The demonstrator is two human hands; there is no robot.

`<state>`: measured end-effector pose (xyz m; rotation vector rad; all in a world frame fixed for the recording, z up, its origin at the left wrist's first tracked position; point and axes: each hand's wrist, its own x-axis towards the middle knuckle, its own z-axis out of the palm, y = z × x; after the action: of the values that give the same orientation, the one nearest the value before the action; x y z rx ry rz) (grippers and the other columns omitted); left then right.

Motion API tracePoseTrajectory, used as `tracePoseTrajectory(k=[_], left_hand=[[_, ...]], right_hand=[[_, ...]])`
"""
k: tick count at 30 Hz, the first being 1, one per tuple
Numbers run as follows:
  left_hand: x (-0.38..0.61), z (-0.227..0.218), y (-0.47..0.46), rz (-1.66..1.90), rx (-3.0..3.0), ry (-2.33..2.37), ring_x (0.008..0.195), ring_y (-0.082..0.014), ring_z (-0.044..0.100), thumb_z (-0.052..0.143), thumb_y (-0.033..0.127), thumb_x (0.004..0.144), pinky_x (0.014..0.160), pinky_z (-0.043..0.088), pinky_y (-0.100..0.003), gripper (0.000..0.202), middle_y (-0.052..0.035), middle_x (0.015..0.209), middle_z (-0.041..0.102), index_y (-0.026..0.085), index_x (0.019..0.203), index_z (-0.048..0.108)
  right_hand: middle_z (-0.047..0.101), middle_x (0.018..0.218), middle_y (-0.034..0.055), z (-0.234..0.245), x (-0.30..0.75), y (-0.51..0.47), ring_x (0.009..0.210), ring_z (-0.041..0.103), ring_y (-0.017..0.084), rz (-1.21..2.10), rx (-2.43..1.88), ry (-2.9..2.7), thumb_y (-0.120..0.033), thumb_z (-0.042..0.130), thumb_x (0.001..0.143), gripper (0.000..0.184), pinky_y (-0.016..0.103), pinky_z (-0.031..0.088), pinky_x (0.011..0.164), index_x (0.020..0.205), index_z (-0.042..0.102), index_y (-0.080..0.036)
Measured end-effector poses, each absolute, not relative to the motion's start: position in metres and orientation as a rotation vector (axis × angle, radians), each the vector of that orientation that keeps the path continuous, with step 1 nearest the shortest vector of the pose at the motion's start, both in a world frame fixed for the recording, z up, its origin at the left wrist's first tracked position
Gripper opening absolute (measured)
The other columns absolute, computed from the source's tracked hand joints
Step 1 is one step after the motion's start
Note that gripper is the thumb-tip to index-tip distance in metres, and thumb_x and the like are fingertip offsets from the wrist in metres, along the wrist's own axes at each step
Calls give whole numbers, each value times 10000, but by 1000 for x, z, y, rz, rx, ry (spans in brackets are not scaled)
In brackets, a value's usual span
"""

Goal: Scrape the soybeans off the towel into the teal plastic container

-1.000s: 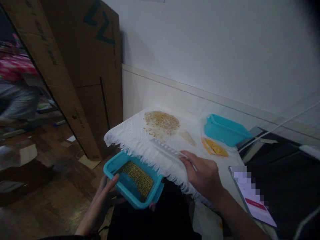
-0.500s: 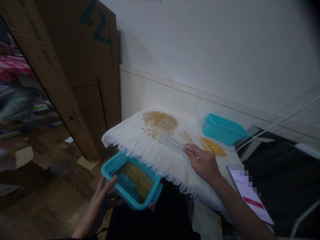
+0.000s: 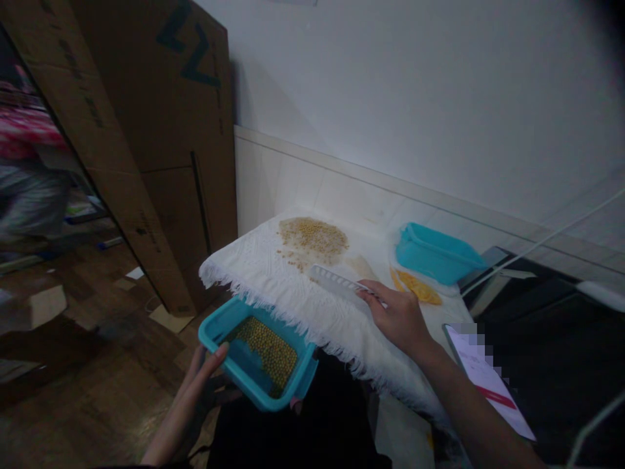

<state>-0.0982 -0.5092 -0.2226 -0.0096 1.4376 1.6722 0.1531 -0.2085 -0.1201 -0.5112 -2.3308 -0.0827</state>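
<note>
In my left hand point(image 3: 202, 381) is a turquoise plastic basin point(image 3: 256, 398), held just below the fringed edge of a white cloth point(image 3: 288, 286). The thumb lies over its rim and the other fingers are mostly hidden underneath. Yellow-green round beans point(image 3: 273, 355) cover part of the basin's floor. My right hand point(image 3: 398, 319) is closed round one end of a white slotted strip point(image 3: 336, 279), whose far end rests on or just above the cloth. Beyond that end lies a spread heap of pale yellow beans point(image 3: 315, 233), with several loose ones nearer me.
A second turquoise basin point(image 3: 434, 251) stands at the back right, with a crumpled yellow item point(image 3: 420, 286) before it. A phone or tablet with a lit screen point(image 3: 488, 378) lies at right. Tall cardboard point(image 3: 161, 150) stands left; a white wall point(image 3: 415, 98) rises behind.
The white strip's far end has tipped or shifted very slightly. Both hands, the basin and the beans look otherwise the same.
</note>
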Motion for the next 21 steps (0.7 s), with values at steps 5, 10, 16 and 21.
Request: tracePoseTrajectory(k=[5,10,16,21], left_hand=[[-97,-222,-507,1671,-30,1500,967,-371,892,991,668,743,926,740,-576,982,-182,1481,770,348,1567,565],[-95,-221,-505,1642,-30,1524,1030,-396,879,955,700,757,937,737,-602,993,-190,1500,744,354,1583,527],[-94,-218,-506,1634,-16,1519,1057,-395,875,967,721,727,933,737,-579,1038,-178,1509,735,363,1582,499],[-94,-217,-506,1635,-19,1512,1044,-393,880,947,686,784,908,743,-581,946,-184,1487,756,361,1563,518]], right_hand=[[920,995,43,-117,152,-214,721,869,215,-49,-486,-2337,-254,645,1089,262,276,666,684,1133,903,-265],[920,1008,49,-115,152,-212,750,878,222,-18,-487,-2332,-258,646,1092,259,285,682,692,1129,903,-257],[922,1018,34,-109,150,-224,776,888,211,40,-412,-2367,-230,652,1090,250,259,689,721,1133,898,-252],[922,1012,39,-102,145,-238,766,886,198,39,-345,-2389,-217,645,1108,246,230,675,709,1138,888,-237]])
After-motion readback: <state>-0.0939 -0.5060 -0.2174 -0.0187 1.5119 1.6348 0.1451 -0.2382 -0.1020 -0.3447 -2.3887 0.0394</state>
